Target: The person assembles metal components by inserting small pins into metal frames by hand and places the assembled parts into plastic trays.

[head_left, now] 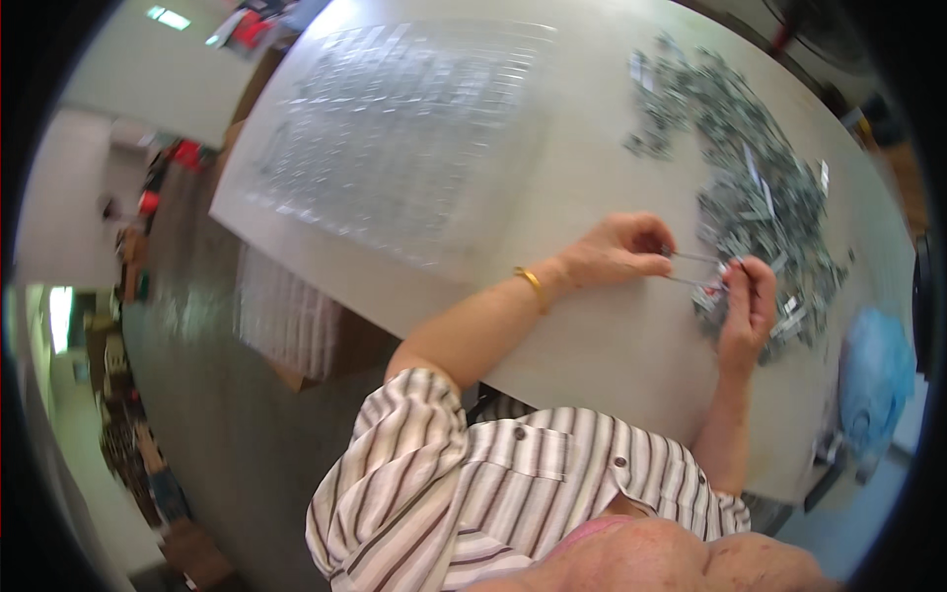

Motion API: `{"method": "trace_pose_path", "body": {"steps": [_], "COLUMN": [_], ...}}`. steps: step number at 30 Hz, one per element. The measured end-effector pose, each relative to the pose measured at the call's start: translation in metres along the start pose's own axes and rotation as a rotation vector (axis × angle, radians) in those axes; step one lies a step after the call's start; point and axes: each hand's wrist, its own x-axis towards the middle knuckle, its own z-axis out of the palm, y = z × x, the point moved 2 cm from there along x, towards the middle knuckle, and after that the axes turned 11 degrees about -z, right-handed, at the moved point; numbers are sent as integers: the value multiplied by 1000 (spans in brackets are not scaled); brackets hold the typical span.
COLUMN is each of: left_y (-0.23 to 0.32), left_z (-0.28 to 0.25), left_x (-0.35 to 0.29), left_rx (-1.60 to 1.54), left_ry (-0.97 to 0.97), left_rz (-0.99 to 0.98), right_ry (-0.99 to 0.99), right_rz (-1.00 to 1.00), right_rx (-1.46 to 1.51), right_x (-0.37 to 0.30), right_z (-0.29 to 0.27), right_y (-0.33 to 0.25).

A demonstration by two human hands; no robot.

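Above the near right part of the table, my left hand (626, 247) and my right hand (750, 301) face each other, fingers pinched. Between them stretches a slim metal piece (696, 259), which looks like two thin parallel strips or rods; its exact kind is too small to tell. Each hand grips one end of it. A small red spot shows by the right fingertips. Just beyond and beside my right hand lies a loose pile of small silvery metal parts (755, 197). A gold bangle (533, 288) circles my left wrist.
Clear plastic trays (395, 128) with rows of slots cover the far left of the pale table (582, 345). More clear trays (286, 311) sit in a box below the left edge. A blue plastic bag (876, 380) hangs near the right edge.
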Motion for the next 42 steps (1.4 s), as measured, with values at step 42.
{"method": "trace_pose_path", "body": {"steps": [42], "left_y": [157], "left_z": [-19], "left_x": [-189], "left_rx": [555], "left_ry": [932], "left_rz": [354], "right_ry": [-711], "right_rz": [-467], "right_rx": [-227], "right_x": [-42], "right_z": [64], "right_y": [-22]}}
